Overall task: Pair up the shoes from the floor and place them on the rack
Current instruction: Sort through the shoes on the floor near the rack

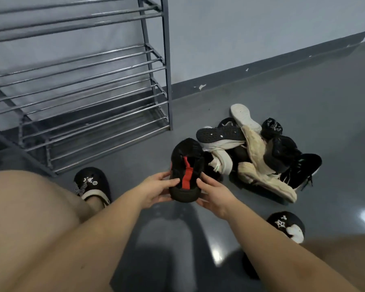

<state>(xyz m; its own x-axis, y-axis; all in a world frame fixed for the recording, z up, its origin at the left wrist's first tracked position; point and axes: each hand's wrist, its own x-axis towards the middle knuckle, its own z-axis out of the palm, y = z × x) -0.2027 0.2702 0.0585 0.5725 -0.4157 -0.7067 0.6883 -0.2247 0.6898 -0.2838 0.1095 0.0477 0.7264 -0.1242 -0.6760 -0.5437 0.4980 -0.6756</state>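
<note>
You've got the black shoe with the red stripe (187, 171) up off the floor, both hands on it. Left hand (154, 191) cups its left side, fingers (171, 182) wrapped over the upper; right hand (214, 193) mirrors that on the other side, its fingers closed on the edge near the heel end. Both sets of fingers are clenched on the shoe, none loose. The toe points away from you toward the pile, the red stripe faces up; I read this as holding it flat and centred so you can read its colour and shape before hunting for its mate.

The rest of the shoes sit in a pile (259, 150) on the floor (282, 91) just beyond and right of the held one: a white-soled shoe (243, 118) sole up at the back, a dark sole with white dots (219, 133) near it, beige ones (261, 165) tangled in the middle, black ones at the right. A matching red stripe isn't visible in there; it may be buried.

The rack (82, 91) stands to the left against the wall, and every tier I can see is bare. So, early stage: no pairs placed yet.

The clogs (93, 184) with charms are on your own feet, so not part of the job.
</note>
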